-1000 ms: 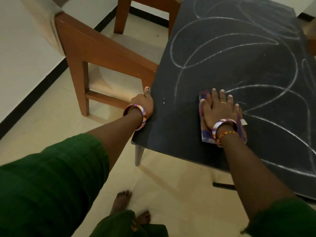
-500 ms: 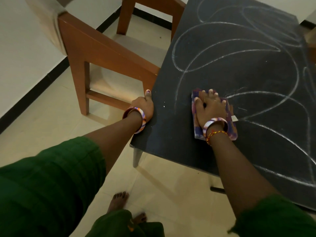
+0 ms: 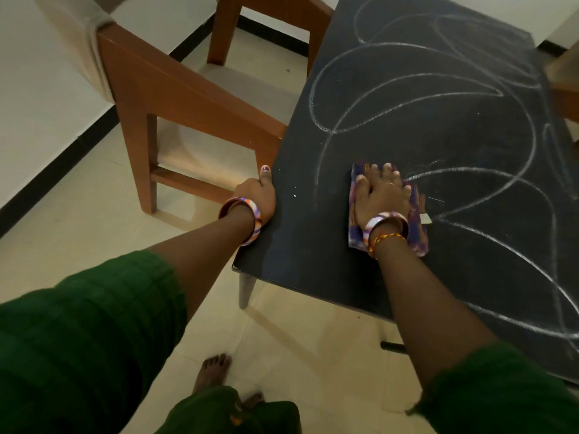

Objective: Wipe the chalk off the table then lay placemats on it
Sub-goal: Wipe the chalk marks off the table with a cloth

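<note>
A dark table [image 3: 313,239] carries looping white chalk lines [image 3: 391,108] over most of its top. My right hand [image 3: 380,195] lies flat, fingers spread, pressing a folded purple and orange cloth [image 3: 418,230] onto the table near its front left part. My left hand [image 3: 258,192] grips the table's left edge, thumb up along the rim. The strip of table between my two hands shows almost no chalk. No placemats are in view.
A wooden chair [image 3: 175,89] with a pale seat stands close to the table's left side. Another piece of wooden furniture [image 3: 564,83] shows at the right edge. Tiled floor and my bare feet [image 3: 216,371] are below; a wall with dark skirting runs at the left.
My right hand has slid the cloth leftward and slightly away from me across the table. My left hand has kept its hold on the table edge.
</note>
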Action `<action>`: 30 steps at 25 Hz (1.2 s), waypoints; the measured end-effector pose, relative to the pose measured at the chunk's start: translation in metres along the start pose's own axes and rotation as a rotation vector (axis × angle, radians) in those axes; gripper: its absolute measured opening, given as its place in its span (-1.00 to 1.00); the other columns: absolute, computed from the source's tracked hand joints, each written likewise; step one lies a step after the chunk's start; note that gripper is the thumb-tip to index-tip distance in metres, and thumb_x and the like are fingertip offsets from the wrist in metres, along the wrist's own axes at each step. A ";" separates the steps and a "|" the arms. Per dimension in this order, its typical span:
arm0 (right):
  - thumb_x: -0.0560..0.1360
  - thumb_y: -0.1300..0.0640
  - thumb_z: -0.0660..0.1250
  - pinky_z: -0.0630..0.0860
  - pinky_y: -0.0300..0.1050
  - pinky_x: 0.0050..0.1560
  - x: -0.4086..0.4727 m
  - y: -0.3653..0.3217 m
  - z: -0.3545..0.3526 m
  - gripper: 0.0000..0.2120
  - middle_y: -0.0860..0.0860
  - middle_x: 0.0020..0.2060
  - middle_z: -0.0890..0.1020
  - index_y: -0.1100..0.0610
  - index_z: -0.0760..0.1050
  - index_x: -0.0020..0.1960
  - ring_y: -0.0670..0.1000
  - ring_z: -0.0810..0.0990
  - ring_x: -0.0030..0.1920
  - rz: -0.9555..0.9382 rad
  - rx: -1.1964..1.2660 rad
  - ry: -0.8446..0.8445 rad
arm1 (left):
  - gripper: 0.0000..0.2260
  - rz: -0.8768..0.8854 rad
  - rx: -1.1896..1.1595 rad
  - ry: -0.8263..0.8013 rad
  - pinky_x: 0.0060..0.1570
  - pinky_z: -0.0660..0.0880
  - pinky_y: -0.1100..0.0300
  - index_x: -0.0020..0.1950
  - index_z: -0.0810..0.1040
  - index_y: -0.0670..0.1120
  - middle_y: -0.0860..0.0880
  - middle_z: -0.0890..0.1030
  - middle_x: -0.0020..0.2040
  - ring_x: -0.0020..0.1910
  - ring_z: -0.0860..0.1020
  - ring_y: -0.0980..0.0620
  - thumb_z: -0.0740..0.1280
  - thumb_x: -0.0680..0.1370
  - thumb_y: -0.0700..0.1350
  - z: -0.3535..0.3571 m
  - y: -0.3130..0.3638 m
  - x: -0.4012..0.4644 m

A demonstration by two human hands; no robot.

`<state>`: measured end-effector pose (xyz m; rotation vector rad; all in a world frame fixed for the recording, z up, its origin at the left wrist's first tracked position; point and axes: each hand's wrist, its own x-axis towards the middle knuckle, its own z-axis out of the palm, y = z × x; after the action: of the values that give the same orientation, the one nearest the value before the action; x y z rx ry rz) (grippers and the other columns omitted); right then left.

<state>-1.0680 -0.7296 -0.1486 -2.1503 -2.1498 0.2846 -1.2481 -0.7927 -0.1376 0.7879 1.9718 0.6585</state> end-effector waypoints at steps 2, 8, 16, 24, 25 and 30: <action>0.63 -0.10 -0.06 -0.16 0.08 0.49 -0.032 -0.008 0.005 -0.44 0.10 0.54 -0.01 0.13 -0.02 0.54 0.10 -0.07 0.53 -0.033 -0.045 -0.037 | -0.42 0.003 0.000 -0.011 -0.09 0.28 0.13 0.20 0.46 -0.29 -0.06 0.39 -0.29 -0.30 0.37 0.05 -0.12 0.64 0.14 0.000 0.000 0.001; 0.55 -0.19 -0.21 -0.19 0.14 0.46 -0.084 0.018 0.009 -0.39 0.00 0.55 -0.06 0.01 -0.10 0.55 0.04 -0.09 0.53 -0.134 -0.173 -0.008 | -0.42 0.011 0.020 -0.012 -0.09 0.29 0.12 0.16 0.47 -0.29 -0.06 0.37 -0.31 -0.27 0.39 0.02 -0.12 0.64 0.15 0.000 -0.002 0.005; 0.58 -0.16 -0.06 -0.19 0.20 0.45 -0.077 0.000 0.010 -0.44 -0.06 0.54 -0.05 -0.07 -0.08 0.54 0.01 -0.09 0.53 -0.207 -0.087 -0.044 | -0.42 0.014 0.039 0.028 -0.09 0.28 0.13 0.13 0.47 -0.32 -0.07 0.36 -0.33 -0.35 0.34 0.06 -0.11 0.65 0.12 0.003 -0.004 0.009; 0.56 -0.28 -0.07 -0.12 0.48 0.34 -0.028 0.023 -0.004 -0.43 -0.14 0.54 -0.08 -0.21 -0.11 0.52 0.22 -0.15 0.51 0.269 -0.026 -0.034 | -0.40 0.047 0.071 0.077 0.00 0.33 0.11 0.22 0.45 -0.35 -0.21 0.50 -0.05 -0.06 0.43 -0.11 -0.12 0.65 0.12 0.008 -0.008 0.018; 0.55 -0.28 -0.05 -0.13 0.47 0.34 -0.036 -0.005 0.004 -0.42 -0.14 0.54 -0.08 -0.21 -0.10 0.52 0.22 -0.15 0.51 0.126 -0.038 -0.036 | -0.40 0.053 0.079 0.088 0.07 0.35 0.09 0.24 0.44 -0.35 -0.25 0.52 0.06 0.01 0.46 -0.16 -0.12 0.65 0.12 0.008 -0.007 0.018; 0.55 -0.23 0.03 -0.10 0.33 0.38 -0.077 -0.011 0.014 -0.47 -0.18 0.53 0.01 -0.26 0.01 0.49 0.12 -0.06 0.52 -0.206 -0.090 -0.008 | -0.39 0.048 0.082 0.111 0.27 0.32 -0.02 0.32 0.39 -0.33 -0.30 0.45 0.28 0.24 0.43 -0.24 -0.12 0.64 0.15 0.008 -0.009 0.015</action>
<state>-1.0813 -0.8074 -0.1547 -1.9501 -2.4078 0.1837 -1.2493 -0.7860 -0.1561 0.8671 2.0971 0.6654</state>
